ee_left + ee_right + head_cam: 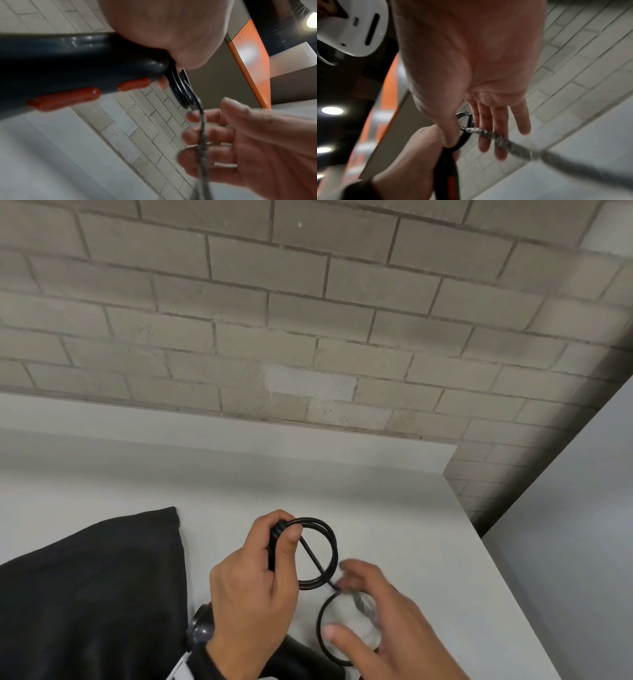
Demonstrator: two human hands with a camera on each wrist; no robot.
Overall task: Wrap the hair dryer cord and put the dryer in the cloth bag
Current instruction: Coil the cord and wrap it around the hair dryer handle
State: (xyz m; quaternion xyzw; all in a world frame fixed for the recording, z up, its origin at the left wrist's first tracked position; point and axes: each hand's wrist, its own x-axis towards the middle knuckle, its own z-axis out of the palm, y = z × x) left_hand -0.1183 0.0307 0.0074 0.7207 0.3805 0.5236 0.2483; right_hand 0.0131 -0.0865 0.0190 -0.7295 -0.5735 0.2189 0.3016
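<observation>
Dryer (68, 60) handle gripped by left hand (253, 594); no legible writing.

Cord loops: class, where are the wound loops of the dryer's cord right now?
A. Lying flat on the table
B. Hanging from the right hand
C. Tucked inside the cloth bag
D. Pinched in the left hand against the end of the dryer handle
D: the left hand pinches the cord loops at the dryer handle end, above the table.
</observation>
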